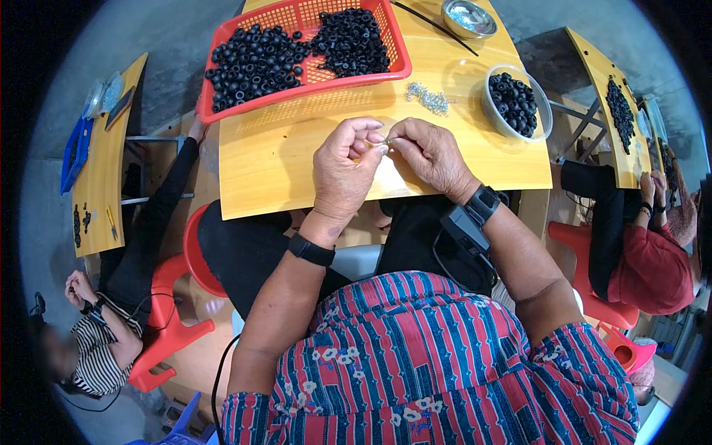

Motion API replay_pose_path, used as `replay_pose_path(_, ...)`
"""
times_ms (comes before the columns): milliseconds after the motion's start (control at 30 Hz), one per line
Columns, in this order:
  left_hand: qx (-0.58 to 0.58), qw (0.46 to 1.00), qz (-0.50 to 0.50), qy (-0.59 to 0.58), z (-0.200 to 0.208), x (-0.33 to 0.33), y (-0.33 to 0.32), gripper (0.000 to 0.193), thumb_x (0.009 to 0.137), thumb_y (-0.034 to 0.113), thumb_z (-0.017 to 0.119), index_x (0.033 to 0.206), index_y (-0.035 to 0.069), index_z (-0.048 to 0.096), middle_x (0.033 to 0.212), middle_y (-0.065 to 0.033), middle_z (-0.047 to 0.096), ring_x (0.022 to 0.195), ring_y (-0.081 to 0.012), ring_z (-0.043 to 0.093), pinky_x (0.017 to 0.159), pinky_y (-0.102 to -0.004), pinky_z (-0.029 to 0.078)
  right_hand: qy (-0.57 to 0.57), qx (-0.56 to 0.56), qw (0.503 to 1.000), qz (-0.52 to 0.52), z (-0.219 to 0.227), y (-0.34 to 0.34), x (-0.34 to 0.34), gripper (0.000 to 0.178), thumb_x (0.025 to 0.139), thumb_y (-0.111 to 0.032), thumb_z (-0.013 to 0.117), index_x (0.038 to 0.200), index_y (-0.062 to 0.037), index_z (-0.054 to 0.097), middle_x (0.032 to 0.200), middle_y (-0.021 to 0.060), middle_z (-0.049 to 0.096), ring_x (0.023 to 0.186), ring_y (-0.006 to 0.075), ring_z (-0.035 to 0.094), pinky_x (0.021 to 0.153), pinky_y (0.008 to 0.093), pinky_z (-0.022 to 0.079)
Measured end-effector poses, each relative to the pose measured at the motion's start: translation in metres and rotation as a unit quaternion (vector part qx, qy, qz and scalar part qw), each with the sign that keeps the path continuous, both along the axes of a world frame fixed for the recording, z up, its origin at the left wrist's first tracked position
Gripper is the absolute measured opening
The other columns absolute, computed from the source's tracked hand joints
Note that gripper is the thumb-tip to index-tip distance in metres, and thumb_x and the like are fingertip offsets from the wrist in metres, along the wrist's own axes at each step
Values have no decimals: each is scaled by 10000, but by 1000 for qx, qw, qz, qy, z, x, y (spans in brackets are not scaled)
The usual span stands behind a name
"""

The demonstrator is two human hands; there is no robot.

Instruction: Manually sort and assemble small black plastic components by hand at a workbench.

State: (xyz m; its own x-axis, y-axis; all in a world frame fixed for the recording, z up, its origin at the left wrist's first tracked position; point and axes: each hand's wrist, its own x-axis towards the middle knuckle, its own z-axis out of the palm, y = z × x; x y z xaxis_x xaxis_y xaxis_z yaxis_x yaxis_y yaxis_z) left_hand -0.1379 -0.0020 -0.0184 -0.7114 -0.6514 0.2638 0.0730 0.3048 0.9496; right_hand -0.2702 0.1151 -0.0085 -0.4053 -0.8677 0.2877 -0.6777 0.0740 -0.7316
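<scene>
My left hand (347,159) and my right hand (429,153) meet above the front of the yellow table (267,174). Thumb and fingers of each are pinched together around a tiny piece at the fingertips, too small to name. Beyond them lies a small heap of clear, shiny little pieces (427,99). A red plastic basket (311,83) stands at the far left, holding black rounded parts with holes (256,67) and smaller black parts (352,44). To the right of my hands is a clear plastic tub (545,122) full of black ring-like parts (512,100).
A metal bowl (486,28) with clear pieces stands at the back right, beside a thin black rod (437,30). Other people work at side tables: one in a striped shirt (111,348) at left, one in a red top (645,263) at right. Red stools (167,319) stand nearby.
</scene>
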Motion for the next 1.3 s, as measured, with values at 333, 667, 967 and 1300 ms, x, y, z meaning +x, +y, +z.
replay_pose_path(333, -24, 1000, -6, 2, -2, 1, -1, 278, 832, -39, 690, 1091, 47, 635, 866, 1, 652, 705, -31, 548, 668, -191, 499, 9, -2, 1000, -1, -3, 1, -1, 114, 908, -173, 608, 930, -62, 616, 823, 129, 635, 764, 322, 634, 691, 395, 505)
replay_pose_path(667, -31, 999, -3, 4, -2, 0, 0, 282, 819, -51, 699, 1077, 50, 641, 866, -2, 659, 692, -26, 551, 653, -191, 502, 50, 10, 999, 1, -3, 1, -1, 123, 930, -174, 583, 933, -53, 608, 829, 145, 622, 775, 350, 622, 703, 403, 502)
replay_pose_path(967, -42, 999, -7, 3, -5, 0, -2, 297, 807, -59, 707, 1072, 56, 641, 866, 2, 665, 691, -16, 546, 644, -183, 499, 67, 27, 997, 5, -4, 0, -2, 153, 939, -219, 557, 912, -74, 598, 840, 139, 626, 794, 365, 628, 694, 450, 500)
replay_pose_path(1300, -17, 1000, -14, 11, 1, 2, -1, 306, 798, -61, 716, 1070, 56, 642, 868, 8, 665, 697, -16, 526, 643, -178, 482, 50, 12, 999, 14, -6, 0, -4, 175, 947, -222, 556, 884, -65, 600, 840, 134, 616, 797, 363, 618, 695, 437, 499)
